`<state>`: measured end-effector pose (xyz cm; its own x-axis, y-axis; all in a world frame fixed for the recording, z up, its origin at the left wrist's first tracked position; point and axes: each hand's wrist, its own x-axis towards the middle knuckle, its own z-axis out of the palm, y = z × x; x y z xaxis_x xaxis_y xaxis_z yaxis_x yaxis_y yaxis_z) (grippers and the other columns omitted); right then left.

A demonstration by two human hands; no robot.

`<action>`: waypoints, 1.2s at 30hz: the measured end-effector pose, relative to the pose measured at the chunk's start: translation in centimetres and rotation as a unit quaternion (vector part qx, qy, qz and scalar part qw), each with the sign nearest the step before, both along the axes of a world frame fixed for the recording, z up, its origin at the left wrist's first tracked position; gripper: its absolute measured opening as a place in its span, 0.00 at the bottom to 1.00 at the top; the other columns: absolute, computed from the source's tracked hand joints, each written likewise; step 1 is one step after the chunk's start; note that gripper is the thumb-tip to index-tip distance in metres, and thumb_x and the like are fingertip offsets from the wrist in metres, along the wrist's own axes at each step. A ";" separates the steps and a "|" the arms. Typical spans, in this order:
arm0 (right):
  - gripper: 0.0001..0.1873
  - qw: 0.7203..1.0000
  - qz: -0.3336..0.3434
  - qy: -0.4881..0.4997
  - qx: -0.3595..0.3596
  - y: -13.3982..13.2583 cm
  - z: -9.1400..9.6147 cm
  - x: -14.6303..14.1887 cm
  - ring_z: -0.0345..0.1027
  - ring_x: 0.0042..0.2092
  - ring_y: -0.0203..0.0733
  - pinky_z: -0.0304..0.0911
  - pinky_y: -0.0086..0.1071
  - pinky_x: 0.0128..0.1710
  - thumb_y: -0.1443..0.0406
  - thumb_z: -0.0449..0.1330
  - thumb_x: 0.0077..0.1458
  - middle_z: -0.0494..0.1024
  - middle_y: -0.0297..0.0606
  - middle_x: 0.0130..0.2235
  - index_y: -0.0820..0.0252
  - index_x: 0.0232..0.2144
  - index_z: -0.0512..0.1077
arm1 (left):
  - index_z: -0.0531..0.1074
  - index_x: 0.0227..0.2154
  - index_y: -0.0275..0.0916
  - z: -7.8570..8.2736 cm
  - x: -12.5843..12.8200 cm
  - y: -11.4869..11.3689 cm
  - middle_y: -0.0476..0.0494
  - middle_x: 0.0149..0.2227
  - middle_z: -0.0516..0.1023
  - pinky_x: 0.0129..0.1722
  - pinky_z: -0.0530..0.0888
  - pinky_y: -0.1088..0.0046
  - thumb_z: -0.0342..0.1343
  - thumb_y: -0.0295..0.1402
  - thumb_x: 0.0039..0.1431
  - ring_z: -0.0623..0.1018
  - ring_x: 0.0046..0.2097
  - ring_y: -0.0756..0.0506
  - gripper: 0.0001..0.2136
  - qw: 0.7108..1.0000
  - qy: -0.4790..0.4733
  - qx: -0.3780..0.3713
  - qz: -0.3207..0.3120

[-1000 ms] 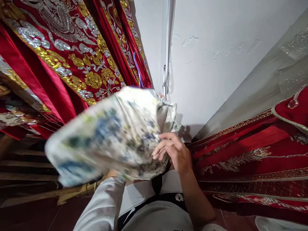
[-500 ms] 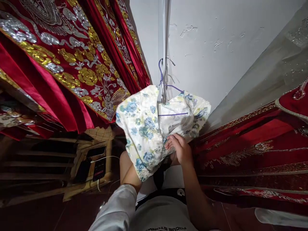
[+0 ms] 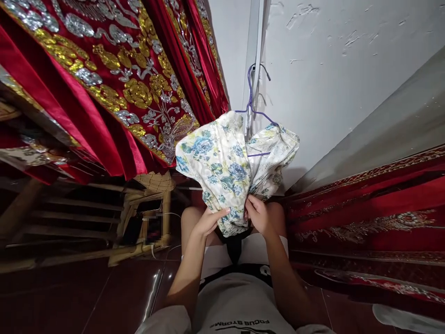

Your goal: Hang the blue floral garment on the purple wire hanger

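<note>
Landmark = purple hanger (image 3: 250,93). Left hand (image 3: 207,221): below and left of hanger, gripping the floral top (image 3: 222,167) near its lower edge, thumb on the front, other fingers mostly behind the cloth. Right hand (image 3: 257,214): almost straight below hanger, fingers curled, pinching the top's front edge; exact fingertip contact hidden. Top itself: on the hanger, shoulders over both arms, front parted, hem gathered toward the hands. Hanger's bottom bar shows through the gap.

Hanger hook sits at a vertical strip (image 3: 253,41) on the white wall (image 3: 320,106). Left of hanger: red hanging cloth (image 3: 139,93), gold and silver embroidery, close to the top's sleeve. Lower left of hanger: bamboo frame (image 3: 166,204) with a pixelated device (image 3: 154,229) and white cable (image 3: 153,252). Lower right of hanger: red beaded fabric (image 3: 365,227). Far below hanger: dark tiled floor (image 3: 121,297).
</note>
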<state>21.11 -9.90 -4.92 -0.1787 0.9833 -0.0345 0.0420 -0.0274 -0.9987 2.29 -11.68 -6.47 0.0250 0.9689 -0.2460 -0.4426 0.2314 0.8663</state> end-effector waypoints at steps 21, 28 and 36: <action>0.22 0.998 -0.043 0.037 0.012 5.4 6.8 0.7 0.55 0.18 0.30 0.51 0.27 0.19 0.48 0.61 0.59 0.70 0.30 0.17 0.60 0.26 0.73 | 0.74 0.31 0.39 -2.1 5.6 2.6 0.45 0.31 0.79 0.37 0.74 0.72 0.54 0.31 0.66 0.78 0.34 0.47 0.07 0.867 0.386 0.310 0.047; 0.20 0.989 -0.072 0.061 0.110 12.1 14.3 -1.1 0.57 0.20 0.30 0.54 0.25 0.19 0.48 0.60 0.62 0.68 0.29 0.20 0.60 0.33 0.74 | 0.73 0.30 0.39 -3.7 7.1 2.7 0.44 0.30 0.79 0.37 0.74 0.71 0.51 0.29 0.68 0.78 0.34 0.46 0.10 0.829 0.427 0.359 -0.048; 0.21 0.980 -0.057 -0.020 0.189 10.0 12.7 -0.1 0.63 0.24 0.29 0.58 0.25 0.25 0.51 0.49 0.68 0.67 0.29 0.23 0.58 0.34 0.72 | 0.67 0.63 0.43 8.8 4.2 9.6 0.39 0.48 0.81 0.54 0.75 0.60 0.51 0.42 0.72 0.81 0.49 0.41 0.21 0.814 0.363 0.445 0.090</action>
<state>21.05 0.07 7.75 -0.0724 0.9406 0.3317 0.0987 0.3377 -0.9361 6.45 -2.04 2.37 0.0237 0.7429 0.6690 0.3024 -0.6431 0.7035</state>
